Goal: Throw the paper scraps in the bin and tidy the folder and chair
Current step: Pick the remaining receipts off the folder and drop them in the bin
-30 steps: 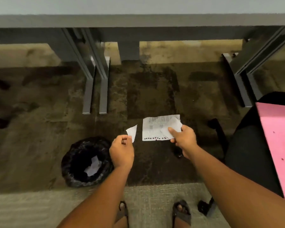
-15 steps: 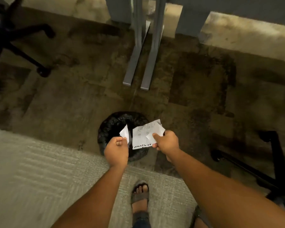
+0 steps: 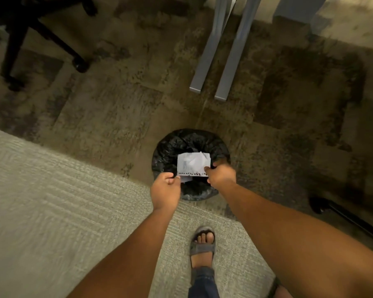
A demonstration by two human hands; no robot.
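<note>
My right hand (image 3: 221, 176) is pinched shut on the lower right corner of the paper scrap (image 3: 193, 163), holding it flat over the mouth of the bin (image 3: 170, 147). My left hand (image 3: 165, 190) is curled closed at the sheet's lower left corner, gripping a smaller scrap (image 3: 186, 179). The black-lined bin sits on the dark carpet, just past the pale carpet's edge. Grey desk legs (image 3: 221, 50) stand beyond it, a chair base (image 3: 41, 37) well off left.
</note>
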